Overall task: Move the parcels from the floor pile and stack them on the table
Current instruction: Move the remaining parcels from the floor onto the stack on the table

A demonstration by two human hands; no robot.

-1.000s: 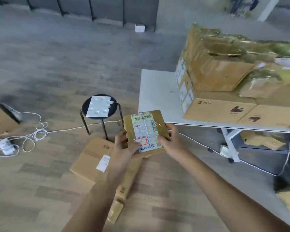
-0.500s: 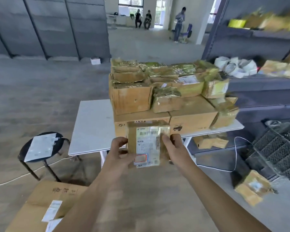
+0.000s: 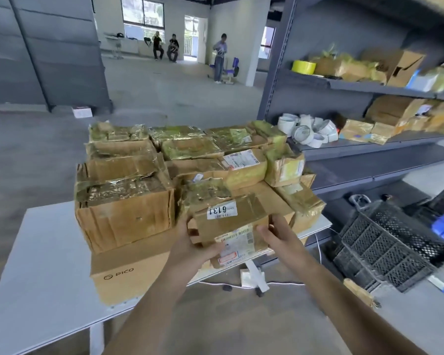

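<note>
Parcel (image 3: 231,221) had come from over floor to front of stack (image 3: 123,201) on table (image 3: 44,265). Left hand (image 3: 190,242) and right hand (image 3: 280,234) gripped its sides, fingers curled round. Set-down looked imminent.

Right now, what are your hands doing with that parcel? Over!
Left hand and right hand both gripping the small brown cardboard parcel. Held at the front of the tape-wrapped parcel stack on the white table. Stack crowds that end.

Grey floor (image 3: 169,98), probably concrete. Dark panelled wall (image 3: 57,55) left. Daylit windows (image 3: 141,11) at far end. Grey metal shelving (image 3: 369,85) right, upper edge blurred.
</note>
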